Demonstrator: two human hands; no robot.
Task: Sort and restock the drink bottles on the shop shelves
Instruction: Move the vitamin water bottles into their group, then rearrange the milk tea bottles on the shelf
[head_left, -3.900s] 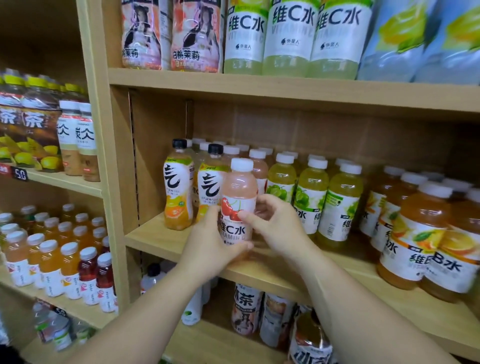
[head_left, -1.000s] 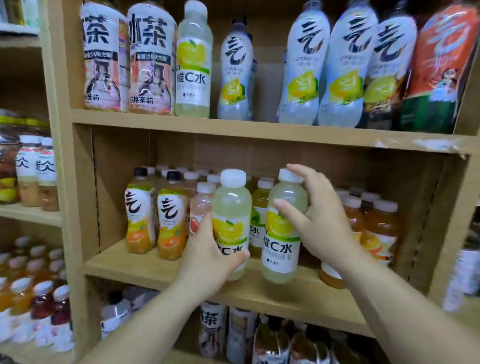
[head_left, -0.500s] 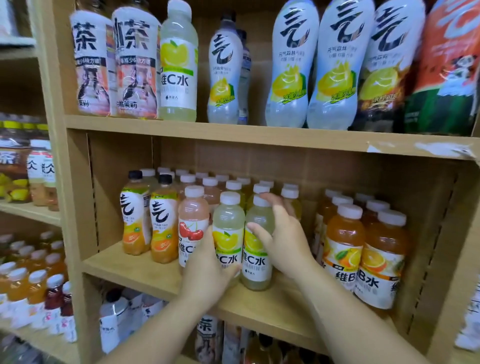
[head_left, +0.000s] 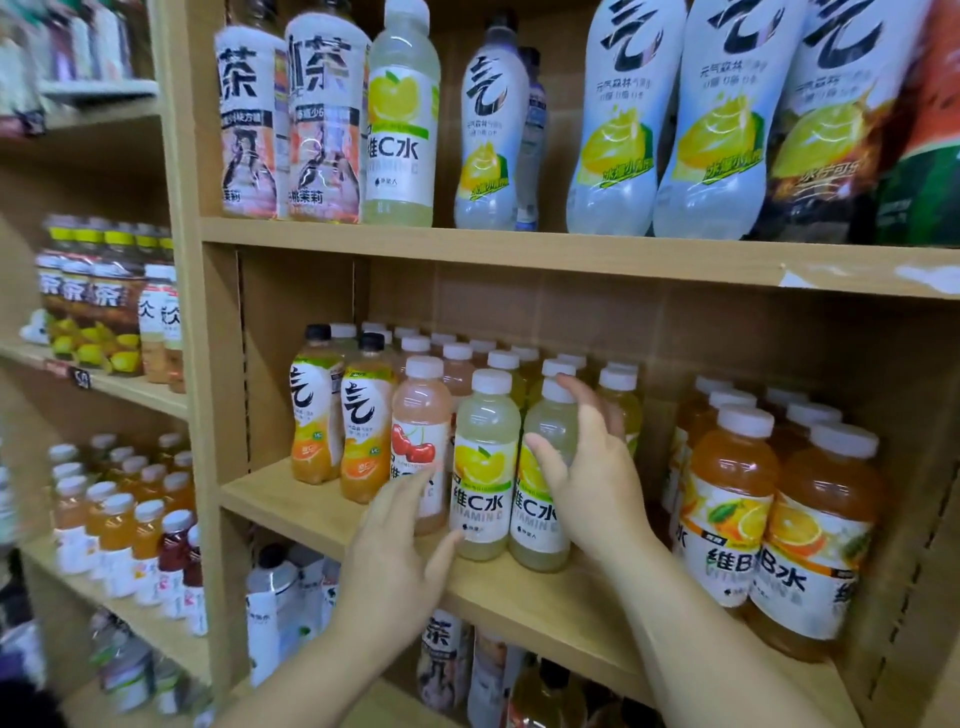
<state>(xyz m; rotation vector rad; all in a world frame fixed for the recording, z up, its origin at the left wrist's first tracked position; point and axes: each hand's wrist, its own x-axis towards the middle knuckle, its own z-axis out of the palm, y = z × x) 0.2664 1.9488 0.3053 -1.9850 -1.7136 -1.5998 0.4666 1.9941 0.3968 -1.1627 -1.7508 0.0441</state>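
Two pale lemon vitamin C bottles stand side by side at the front of the middle shelf: the left lemon bottle and the right lemon bottle. A pink cherry bottle stands just left of them. My left hand hovers with fingers apart in front of the cherry bottle's lower part, its thumb near the left lemon bottle's base. My right hand is spread loosely against the right lemon bottle, thumb across its front and fingers up by the cap.
Two black-capped orange bottles stand at the shelf's left end and big orange vitamin B bottles at its right. Tall bottles fill the shelf above. More bottles crowd the shelf below and the left-hand bay.
Both hands have loosened from the two lemon bottles, which now stand on the shelf front. My left hand has dropped lower and left. The camera has moved closer.
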